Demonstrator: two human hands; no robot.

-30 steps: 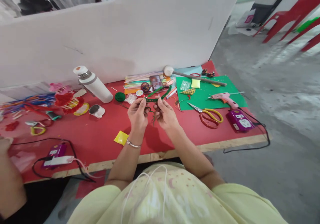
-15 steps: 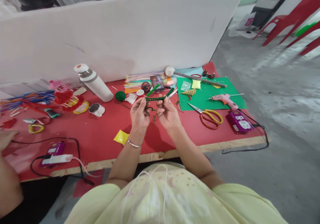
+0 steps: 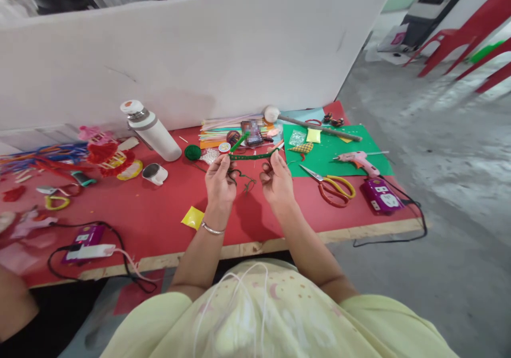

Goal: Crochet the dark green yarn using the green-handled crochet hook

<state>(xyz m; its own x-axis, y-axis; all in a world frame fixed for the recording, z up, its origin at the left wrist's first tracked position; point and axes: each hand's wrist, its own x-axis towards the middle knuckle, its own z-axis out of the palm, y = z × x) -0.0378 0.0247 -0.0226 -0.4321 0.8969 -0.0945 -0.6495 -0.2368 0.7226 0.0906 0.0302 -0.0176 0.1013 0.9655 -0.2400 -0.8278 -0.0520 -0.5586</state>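
A narrow dark green strip (image 3: 252,157) with a row of small light dots is stretched between my two hands above the red table. My left hand (image 3: 222,181) pinches its left end, and a brighter green fuzzy stick (image 3: 240,141) rises from that end. My right hand (image 3: 277,179) pinches the other end between thumb and finger, its remaining fingers curled. Dark green yarn (image 3: 248,179) hangs loosely below the strip between the hands. Behind my left hand lie a green yarn ball (image 3: 192,152) and a bag of white beads (image 3: 209,156).
Scissors (image 3: 329,185) and a pink glue gun (image 3: 359,160) lie right, beside a purple power box (image 3: 382,194). A white bottle (image 3: 154,131) and metal cup (image 3: 155,174) stand left. A yellow packet (image 3: 193,218) lies near the front edge. A white partition (image 3: 179,59) stands behind.
My hands have moved apart, my right hand going rightward, and the green strip is now straighter and longer between them. At far left, another person's hand has drawn back, uncovering a pink glue gun.
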